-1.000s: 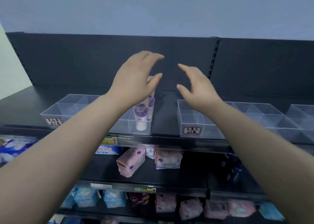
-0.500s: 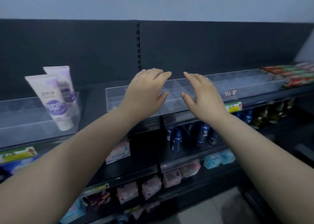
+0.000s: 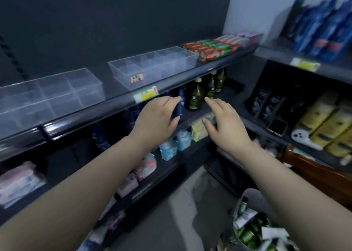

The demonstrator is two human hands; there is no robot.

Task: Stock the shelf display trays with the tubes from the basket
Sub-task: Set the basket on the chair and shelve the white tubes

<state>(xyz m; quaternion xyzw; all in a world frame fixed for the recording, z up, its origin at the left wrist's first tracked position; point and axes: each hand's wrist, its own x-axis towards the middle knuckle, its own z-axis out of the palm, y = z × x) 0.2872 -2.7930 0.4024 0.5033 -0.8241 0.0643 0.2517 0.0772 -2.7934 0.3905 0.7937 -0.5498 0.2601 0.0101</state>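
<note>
Both hands are sitting lower than half a second ago: then they were level with the clear trays, and now the left hand [image 3: 156,121] and the right hand [image 3: 226,126] are hovering below the front edge of the top shelf [image 3: 91,115], in front of the green bottles [image 3: 194,96]. What the camera is taking in has swung right and down, so the purple-and-white tubes that were standing in a tray are lying out of sight, and the basket [image 3: 247,195] is now showing at the lower right.

That shelf edge is running diagonally from lower left to upper right, just above the fingertips. The near display tray [image 3: 51,96] and the far display tray [image 3: 152,66] are sitting close behind it, with a bare strip of shelf between them; red and green toothpaste boxes [image 3: 211,50] are lying just beyond the far tray. A second shelving unit [image 3: 304,67] is meeting the first at the corner, leaving a wedge of grey floor [image 3: 171,212] open beneath the forearms.

Both arms are reaching forward, backs of the hands up, fingers loosely extended, thumbs pointing toward each other, with a gap between the hands. Neither hand is gripping or touching anything.

The basket is standing on the floor under the right forearm, and the tubes [image 3: 247,233], green and white and blurred, are lying heaped inside it.
</note>
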